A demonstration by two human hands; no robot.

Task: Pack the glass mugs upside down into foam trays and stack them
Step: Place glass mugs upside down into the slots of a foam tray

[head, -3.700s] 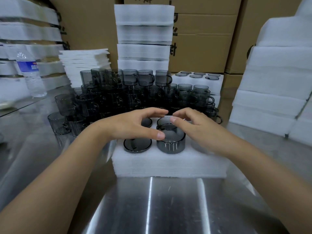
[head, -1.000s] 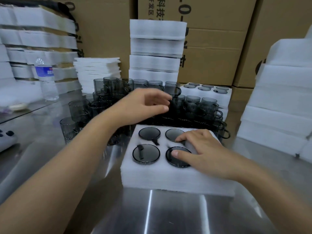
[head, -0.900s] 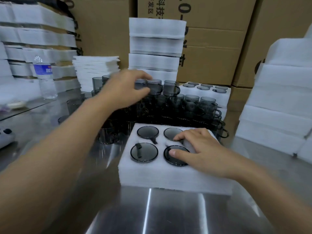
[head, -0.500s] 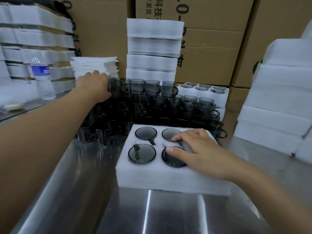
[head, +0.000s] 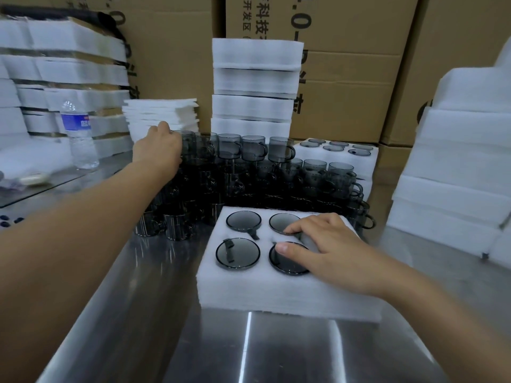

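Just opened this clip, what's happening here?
A person is packing mugs upside down into a foam tray on a steel table. The right hand rests on the tray, thumb and a finger on two upturned mugs; four show in it. The left hand reaches to the far left of the loose mug pile behind; whether it holds one is hidden.

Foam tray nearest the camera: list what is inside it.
Four dark glass mugs sit in it, bases up. The right hand rests on the right pair, hiding the foam tray beneath it.
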